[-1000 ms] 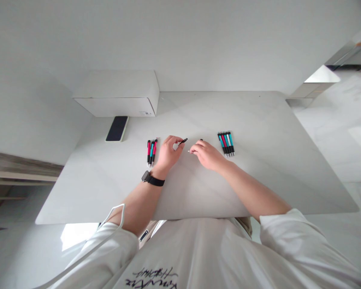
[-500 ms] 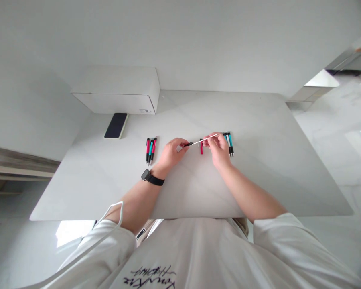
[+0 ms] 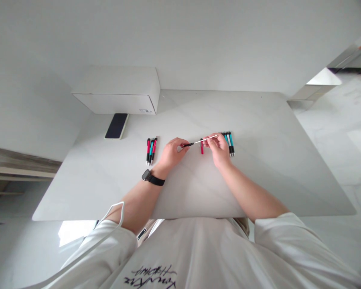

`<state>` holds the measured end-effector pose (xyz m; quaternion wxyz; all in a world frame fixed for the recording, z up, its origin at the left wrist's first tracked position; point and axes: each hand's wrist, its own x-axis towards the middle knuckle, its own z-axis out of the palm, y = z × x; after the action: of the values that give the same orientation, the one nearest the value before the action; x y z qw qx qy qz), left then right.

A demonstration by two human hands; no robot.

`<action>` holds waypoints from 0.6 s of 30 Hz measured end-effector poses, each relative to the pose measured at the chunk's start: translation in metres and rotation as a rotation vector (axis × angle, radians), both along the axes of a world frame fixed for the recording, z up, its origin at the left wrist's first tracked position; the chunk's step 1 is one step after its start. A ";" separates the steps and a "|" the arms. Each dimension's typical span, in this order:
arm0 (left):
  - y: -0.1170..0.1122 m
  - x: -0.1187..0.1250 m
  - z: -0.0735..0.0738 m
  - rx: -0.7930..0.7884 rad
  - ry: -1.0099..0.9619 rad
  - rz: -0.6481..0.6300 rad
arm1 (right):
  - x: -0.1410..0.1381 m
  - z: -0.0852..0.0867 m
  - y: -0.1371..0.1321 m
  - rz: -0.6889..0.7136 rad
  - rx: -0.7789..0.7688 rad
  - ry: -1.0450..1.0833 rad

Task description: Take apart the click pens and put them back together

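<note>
Between thumb and fingers my left hand (image 3: 173,152) pinches a black pen grip section (image 3: 189,145). A thin white ink refill (image 3: 205,139) runs from its end across to my right hand (image 3: 218,150), whose thumb and fingers are closed on it. On the table just left of the right hand lies a pink pen barrel (image 3: 201,147) with a black upper part. Beyond the right hand, several teal, white and black pens (image 3: 231,143) lie side by side, partly covered by its fingers. Left of my left hand rests a group of pink and teal pens (image 3: 151,151).
A white box (image 3: 114,102) stands at the back left of the pale table (image 3: 258,176), against the wall. In front of it lies a dark-screened phone (image 3: 116,126). A black watch (image 3: 153,178) is on my left wrist. A white cable (image 3: 111,230) loops by my left forearm.
Both hands keep almost the same places. The black grip section and the white refill have shifted slightly, with a little more of the grip showing beyond my left fingers.
</note>
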<state>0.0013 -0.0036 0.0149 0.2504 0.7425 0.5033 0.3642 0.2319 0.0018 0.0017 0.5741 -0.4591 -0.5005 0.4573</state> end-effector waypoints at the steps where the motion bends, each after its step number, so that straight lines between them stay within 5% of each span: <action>1: 0.000 0.000 0.000 0.000 0.001 -0.008 | -0.001 0.000 0.000 0.011 -0.003 -0.004; 10: 0.000 0.001 0.000 0.010 -0.004 -0.029 | -0.002 -0.003 -0.003 0.126 -0.060 -0.137; 18: 0.001 0.000 -0.003 0.019 0.008 0.024 | 0.002 0.000 -0.006 0.076 0.087 -0.300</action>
<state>0.0013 -0.0028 0.0121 0.2367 0.7403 0.5097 0.3690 0.2340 -0.0044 0.0014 0.4945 -0.4778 -0.6170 0.3827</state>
